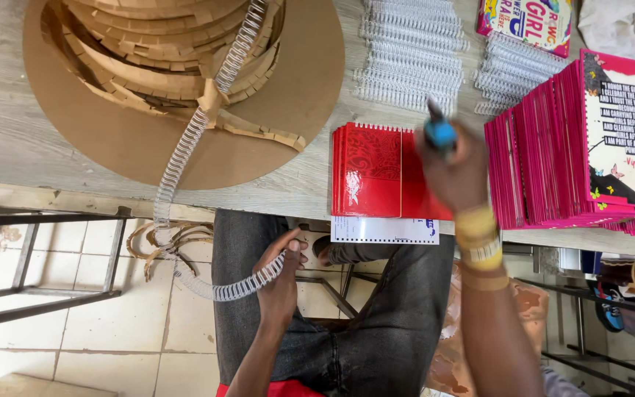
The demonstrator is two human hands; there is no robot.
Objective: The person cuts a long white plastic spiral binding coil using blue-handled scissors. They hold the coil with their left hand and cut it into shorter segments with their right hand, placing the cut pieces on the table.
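Note:
My left hand (279,273) is closed on the free end of a long white wire binding coil (185,151), over my lap below the table edge. The coil loops down past the table edge and runs up onto a big brown cardboard reel (148,147) lying on the table. My right hand (456,170) grips a tool with blue and black handles (439,131) above a stack of red spiral-bound notebooks (372,173) at the table's front edge. A white punched sheet (384,229) sticks out under that stack.
Cut white coil pieces (409,55) lie in rows behind the notebooks, more to the right (512,70). A tall pink pile of unbound booklets (575,147) fills the right side. Brown paper strips (167,239) hang below the table; a metal frame (45,257) stands on the tiled floor at left.

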